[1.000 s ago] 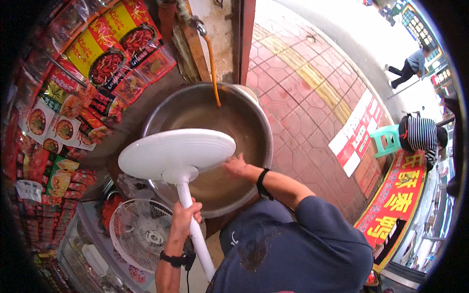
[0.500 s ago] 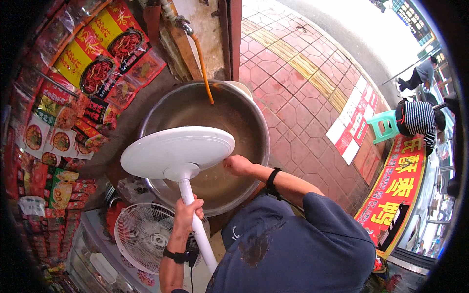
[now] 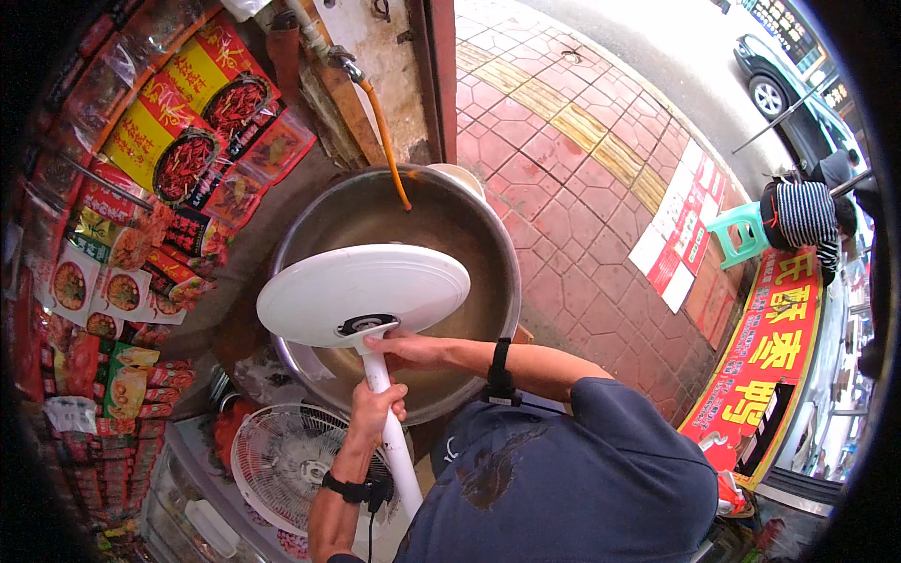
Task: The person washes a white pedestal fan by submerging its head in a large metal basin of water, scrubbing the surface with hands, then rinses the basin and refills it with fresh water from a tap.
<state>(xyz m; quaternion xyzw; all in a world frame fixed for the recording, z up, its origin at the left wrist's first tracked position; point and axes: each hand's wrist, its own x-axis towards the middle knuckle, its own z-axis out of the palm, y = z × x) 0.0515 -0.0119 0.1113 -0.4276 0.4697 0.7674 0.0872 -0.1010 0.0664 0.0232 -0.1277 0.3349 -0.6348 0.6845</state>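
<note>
A white fan stand with a round disc base and a straight pole is tilted over a large metal basin, base end up. My left hand is closed round the pole below the base. Just above it, my right hand grips the white collar where pole and base meet. Beside the collar, a dark opening shows in the underside or hub of the base. My right fingers are partly hidden behind the collar. Cloudy brownish water seems to fill the basin.
An orange hose hangs from a tap into the basin. A white wire fan guard lies at lower left. Packaged foods line the left side. Red paving, a green stool and a person in stripes are at right.
My right hand has moved from beside the base's rim to the collar and taken hold of it. A dark opening now shows there. My left hand still holds the pole.
</note>
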